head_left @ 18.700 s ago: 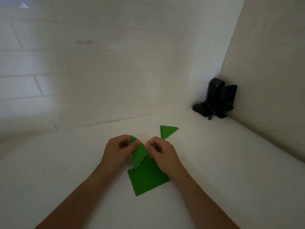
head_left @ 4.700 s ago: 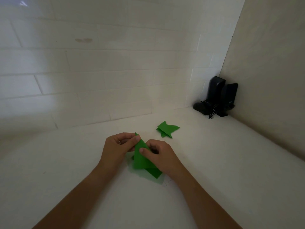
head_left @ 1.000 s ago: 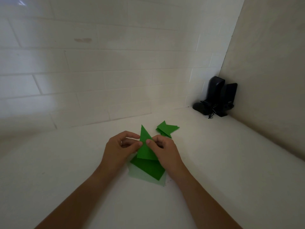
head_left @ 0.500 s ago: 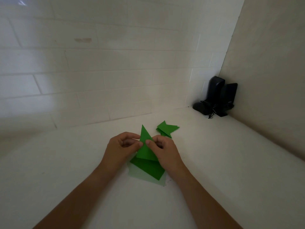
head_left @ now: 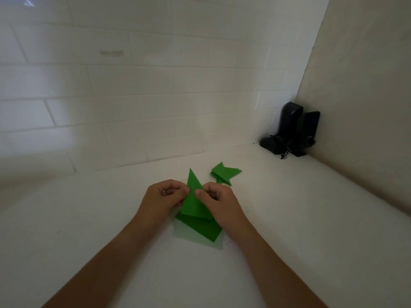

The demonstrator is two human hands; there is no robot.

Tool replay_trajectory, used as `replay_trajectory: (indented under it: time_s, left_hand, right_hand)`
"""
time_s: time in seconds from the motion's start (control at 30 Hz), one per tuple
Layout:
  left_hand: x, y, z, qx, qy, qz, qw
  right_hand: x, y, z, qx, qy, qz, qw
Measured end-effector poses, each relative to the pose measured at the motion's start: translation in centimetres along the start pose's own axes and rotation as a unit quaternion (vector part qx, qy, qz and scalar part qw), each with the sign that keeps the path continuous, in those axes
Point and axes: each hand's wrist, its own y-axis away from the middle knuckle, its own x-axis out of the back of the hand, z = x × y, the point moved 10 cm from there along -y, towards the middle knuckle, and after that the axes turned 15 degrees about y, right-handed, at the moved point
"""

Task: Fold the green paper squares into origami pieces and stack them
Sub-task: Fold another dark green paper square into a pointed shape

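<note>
I log both hands at the centre of the white surface, each gripping the same green triangular piece. The left hand has its fingers curled in, thumb tip pressed against the piece's left edge — clamped on the paper. The right hand mirrors it: thumb on the front face near the right edge, the other fingers curled behind, so it too pinches the piece. The triangle stands tilted up off the surface, its sharp point aimed at the far wall and its wide base toward me.

Directly beneath and just nearer than the held piece I see the flat green paper squares lying on the surface, one corner pointing to the near right. A paler green patch shows along their near edge; I cannot tell whether it is a reflection or another sheet.

Farther off, to the right of the hands, sits a small pile of folded pieces — overlapping triangles, lying flat and apart from both hands.

In the far right corner, where the tiled wall meets the plain side wall, stand two black speakers with a dark rounded object and tangled cord beside them.
</note>
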Motion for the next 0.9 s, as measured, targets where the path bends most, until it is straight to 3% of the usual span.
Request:
replay_trajectory:
  time_s: [0.23, 0.9]
  left_hand:
    - [0.3, -0.1, 0.4, -0.011, 0.041, 0.004, 0.999]
    - [-0.2, 0.1, 0.5, -0.023, 0.036, -0.006, 0.999]
  right_hand:
    - [-1.1, 0.3, -0.1, 0.004, 0.004, -0.056, 0.998]
    - [-0.4, 0.2, -0.5, 0.017, 0.007, -0.021, 1.000]
